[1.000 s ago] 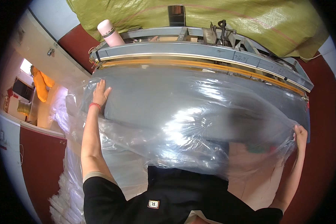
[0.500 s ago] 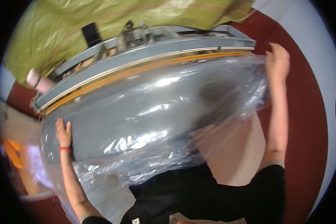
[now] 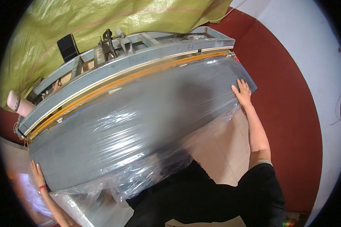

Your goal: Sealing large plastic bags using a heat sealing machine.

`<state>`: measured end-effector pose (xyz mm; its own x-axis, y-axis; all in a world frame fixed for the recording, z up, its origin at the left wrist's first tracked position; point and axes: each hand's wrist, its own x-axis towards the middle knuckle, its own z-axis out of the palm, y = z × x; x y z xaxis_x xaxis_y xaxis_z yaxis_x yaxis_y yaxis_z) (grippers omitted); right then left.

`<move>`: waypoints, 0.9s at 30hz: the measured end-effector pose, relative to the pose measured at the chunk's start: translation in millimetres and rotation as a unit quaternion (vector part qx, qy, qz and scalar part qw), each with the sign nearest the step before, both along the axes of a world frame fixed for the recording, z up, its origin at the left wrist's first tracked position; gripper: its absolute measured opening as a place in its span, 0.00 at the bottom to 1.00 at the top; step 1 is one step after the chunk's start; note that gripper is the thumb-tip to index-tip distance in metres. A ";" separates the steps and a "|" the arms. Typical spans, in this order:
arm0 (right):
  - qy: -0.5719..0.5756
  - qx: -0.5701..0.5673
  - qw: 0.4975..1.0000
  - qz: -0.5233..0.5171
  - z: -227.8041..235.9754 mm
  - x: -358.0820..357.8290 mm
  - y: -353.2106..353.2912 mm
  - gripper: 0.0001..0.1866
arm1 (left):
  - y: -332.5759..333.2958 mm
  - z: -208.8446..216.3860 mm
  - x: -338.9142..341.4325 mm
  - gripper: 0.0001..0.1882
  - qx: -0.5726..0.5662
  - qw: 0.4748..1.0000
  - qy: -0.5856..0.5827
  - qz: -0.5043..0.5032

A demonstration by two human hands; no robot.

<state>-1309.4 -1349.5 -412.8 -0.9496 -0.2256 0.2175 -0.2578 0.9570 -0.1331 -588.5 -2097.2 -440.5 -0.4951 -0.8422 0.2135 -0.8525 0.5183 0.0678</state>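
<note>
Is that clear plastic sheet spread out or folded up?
Mostly spread: the clear plastic sheet lies stretched across the grey surface, though its edge nearest the person hangs in loose wrinkles.

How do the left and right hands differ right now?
The left hand has a red bracelet at its wrist; the right hand shows none. The left hand is at the grey surface's left end, the right hand near its right end. Both are open, fingers extended.
</note>
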 end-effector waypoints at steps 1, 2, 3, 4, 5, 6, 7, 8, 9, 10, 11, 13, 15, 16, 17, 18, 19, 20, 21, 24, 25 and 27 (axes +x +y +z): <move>-0.013 0.004 1.000 0.002 1.8 3.8 -3.5 0.37 | -20.0 -5.3 20.2 0.26 0.016 0.999 0.028 0.012; -0.011 0.007 1.000 0.006 5.7 6.6 -8.7 0.37 | -37.7 -16.0 43.7 0.26 0.034 0.997 0.056 0.027; -0.027 0.015 1.000 -0.006 10.0 8.6 -13.2 0.37 | -51.8 -22.8 54.4 0.28 0.074 0.990 0.120 0.029; -0.044 0.019 0.999 -0.014 13.1 10.8 -20.8 0.37 | -60.2 -23.1 63.9 0.28 0.072 0.990 0.120 0.034; -0.045 0.018 0.999 -0.005 13.6 15.6 -30.4 0.37 | -68.0 -23.0 75.1 0.29 0.099 0.983 0.119 0.099; 0.011 0.008 1.000 0.022 14.1 21.5 -44.3 0.35 | -69.0 -22.7 86.6 0.30 0.127 0.971 0.118 0.167; 0.066 0.000 0.996 0.056 13.6 27.8 -62.3 0.34 | -57.0 -21.1 90.1 0.31 0.089 0.967 0.163 0.177; 0.037 0.024 0.994 0.102 11.7 32.4 -73.1 0.32 | -33.9 -9.9 74.9 0.32 0.049 0.959 0.204 0.191; 0.003 0.044 0.986 0.159 7.7 34.3 -79.3 0.30 | -9.6 7.8 65.2 0.31 -0.035 0.932 0.299 0.202; 0.016 0.039 0.974 0.224 8.9 31.4 -84.5 0.27 | 1.7 12.9 82.7 0.28 -0.044 0.901 0.390 0.184; 0.005 0.038 0.976 0.215 12.9 37.1 -99.4 0.25 | 14.4 6.3 112.7 0.26 -0.152 0.948 0.221 0.172; -0.052 0.001 0.968 0.246 28.6 35.8 -99.7 0.24 | 71.6 2.4 117.8 0.20 -0.267 0.953 -0.049 0.134; -0.040 -0.079 0.963 0.255 37.1 27.0 -98.3 0.25 | 175.3 28.7 50.5 0.17 -0.036 0.932 0.330 0.145; -0.001 -0.088 0.963 0.255 24.6 -5.9 -91.2 0.24 | 199.4 2.5 76.2 0.19 -0.121 0.945 0.268 0.144; 0.061 -0.094 0.945 0.309 20.6 -20.2 -92.4 0.23 | 231.8 -23.3 94.8 0.19 -0.164 0.944 0.239 0.155; 0.224 -0.042 0.881 0.415 14.9 -64.5 -79.2 0.23 | 258.0 -46.4 107.0 0.20 -0.130 0.940 0.257 0.182; 0.181 -0.062 0.907 0.375 14.7 -49.7 -106.9 0.23 | 296.3 -60.2 124.9 0.20 -0.125 0.932 0.242 0.239; 0.144 -0.078 0.918 0.362 20.8 -21.5 -130.4 0.23 | 336.3 -75.2 143.4 0.21 -0.115 0.922 0.235 0.284; 0.169 -0.098 0.900 0.390 25.7 -5.1 -151.7 0.24 | 370.0 -84.5 165.7 0.21 -0.121 0.915 0.225 0.311; 0.182 -0.115 0.865 0.452 23.7 26.5 -199.7 0.25 | 460.4 -110.6 212.1 0.21 -0.126 0.837 0.216 0.486; 0.179 -0.118 0.860 0.463 27.0 39.9 -214.1 0.25 | 486.3 -120.7 233.7 0.22 -0.165 0.826 0.164 0.514; 0.219 -0.093 0.827 0.510 41.2 65.5 -237.4 0.24 | 522.3 -124.7 273.1 0.22 -0.190 0.740 0.183 0.619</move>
